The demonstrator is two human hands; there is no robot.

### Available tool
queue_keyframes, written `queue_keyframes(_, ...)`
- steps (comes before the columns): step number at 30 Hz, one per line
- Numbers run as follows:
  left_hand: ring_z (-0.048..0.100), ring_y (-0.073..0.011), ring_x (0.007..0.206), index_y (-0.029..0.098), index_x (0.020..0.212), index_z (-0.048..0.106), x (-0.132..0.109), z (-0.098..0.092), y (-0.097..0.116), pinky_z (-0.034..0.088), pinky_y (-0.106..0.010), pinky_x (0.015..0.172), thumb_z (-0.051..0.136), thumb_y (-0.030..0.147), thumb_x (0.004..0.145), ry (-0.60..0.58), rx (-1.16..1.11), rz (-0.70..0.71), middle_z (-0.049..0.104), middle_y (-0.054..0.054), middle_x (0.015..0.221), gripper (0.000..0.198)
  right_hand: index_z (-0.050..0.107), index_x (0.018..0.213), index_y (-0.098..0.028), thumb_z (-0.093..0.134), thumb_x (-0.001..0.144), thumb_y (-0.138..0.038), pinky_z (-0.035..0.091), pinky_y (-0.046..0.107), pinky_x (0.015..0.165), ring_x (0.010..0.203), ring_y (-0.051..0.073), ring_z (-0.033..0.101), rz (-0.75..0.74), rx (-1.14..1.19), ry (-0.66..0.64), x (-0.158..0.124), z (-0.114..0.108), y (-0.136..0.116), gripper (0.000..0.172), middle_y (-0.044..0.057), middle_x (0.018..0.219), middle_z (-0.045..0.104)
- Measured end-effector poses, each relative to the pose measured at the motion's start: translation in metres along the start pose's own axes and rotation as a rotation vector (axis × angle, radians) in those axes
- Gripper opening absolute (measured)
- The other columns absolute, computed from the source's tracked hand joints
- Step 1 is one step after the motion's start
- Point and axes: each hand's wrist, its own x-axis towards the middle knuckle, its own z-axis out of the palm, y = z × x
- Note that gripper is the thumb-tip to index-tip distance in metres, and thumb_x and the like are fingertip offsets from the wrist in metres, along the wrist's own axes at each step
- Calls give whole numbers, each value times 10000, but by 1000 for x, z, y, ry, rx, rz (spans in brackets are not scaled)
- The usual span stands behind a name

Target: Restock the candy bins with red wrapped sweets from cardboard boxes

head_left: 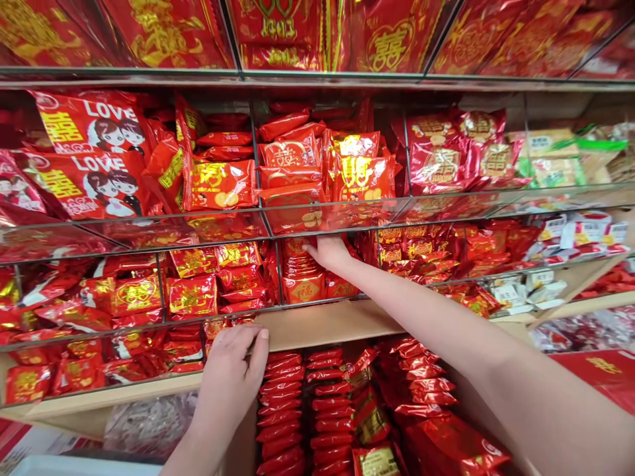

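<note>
My right hand [331, 252] reaches into a middle compartment of the lower shelf, above a row of small red packets [303, 289] with gold lettering. Its thumb points left over them; the other fingers are hidden under the clear shelf edge, so a grip cannot be made out. My left hand [237, 357] is closed over the upper left edge of an open cardboard box [322, 324], thumb near the flap. Inside that box, below my hands, stand stacks of red wrapped packets [331, 410]. Larger red bags [454, 439] lie at its right side.
An upper shelf with a clear front rim [317, 218] runs just above my right hand. It holds red LOVE bags [94, 182], red packets [364, 175] and green-edged packs [553, 158]. Clear dividers split the shelves. A pale tray [89, 465] shows at bottom left.
</note>
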Motion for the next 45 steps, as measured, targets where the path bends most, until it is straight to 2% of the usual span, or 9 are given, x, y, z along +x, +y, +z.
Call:
queue_keyframes(5,580,-195,827,183,792,628,-1,0,-3,424,-324,800,441,378,835,19,16,33,676,-56,845,274,606,935,-113,523,835,-360,345,381,964,1151,245,410,-387,57,177,-92,-30,-9,279,158,1211,487)
queue_keyframes(9,582,-199,836,173,809,630,-2,2,-6,414,-323,820,434,372,842,30,53,70,678,-65,853,281,624,744,-160,442,875,-296,490,343,738,787,193,576,-795,-65,-157,-207,-12,-5,263,68,767,629)
queue_keyframes(15,574,-205,843,173,826,624,-2,2,-9,410,-331,828,383,391,861,-6,125,80,676,-67,879,328,606,1123,-163,464,835,-141,550,426,690,1006,337,594,-311,-248,-585,-314,104,45,322,176,1172,586)
queue_keyframes(22,570,-215,915,182,861,634,-5,2,-12,435,-313,810,367,408,860,-35,235,44,671,-61,946,350,495,1267,-148,466,804,-92,434,601,814,1159,403,457,30,-252,-848,-297,88,17,467,253,1272,469)
queue_keyframes(30,594,-220,882,159,879,629,-2,-3,-4,438,-358,844,403,365,850,64,145,141,678,-86,912,307,421,1265,70,487,775,-51,338,554,960,1223,398,375,-113,-373,-880,-280,75,-4,509,315,1286,409)
queue_keyframes(34,578,-229,964,189,934,608,-25,-7,13,419,-401,904,514,282,785,162,-8,307,662,-82,968,199,632,1050,-62,576,725,-67,497,447,770,970,331,611,-182,-317,-991,-269,45,-4,329,210,1013,654)
queue_keyframes(36,581,-208,982,217,990,588,-46,-1,28,440,-377,897,531,267,776,105,-195,252,650,-65,1018,227,641,961,-132,656,701,-186,512,364,660,832,282,650,-194,-163,-880,-261,21,2,265,134,870,691)
queue_keyframes(40,616,-190,918,206,1103,545,-77,21,69,500,-327,796,472,417,810,-153,-612,-280,640,-75,1050,368,534,855,-177,622,731,-410,437,240,578,672,149,563,-100,466,-441,-245,-12,17,278,13,750,602)
queue_keyframes(45,620,-204,841,158,938,632,-78,47,107,488,-315,772,414,537,805,-217,-813,-562,671,-84,902,456,417,695,-190,378,864,-475,359,210,552,582,93,396,126,911,-83,-244,-1,12,334,-46,624,412)
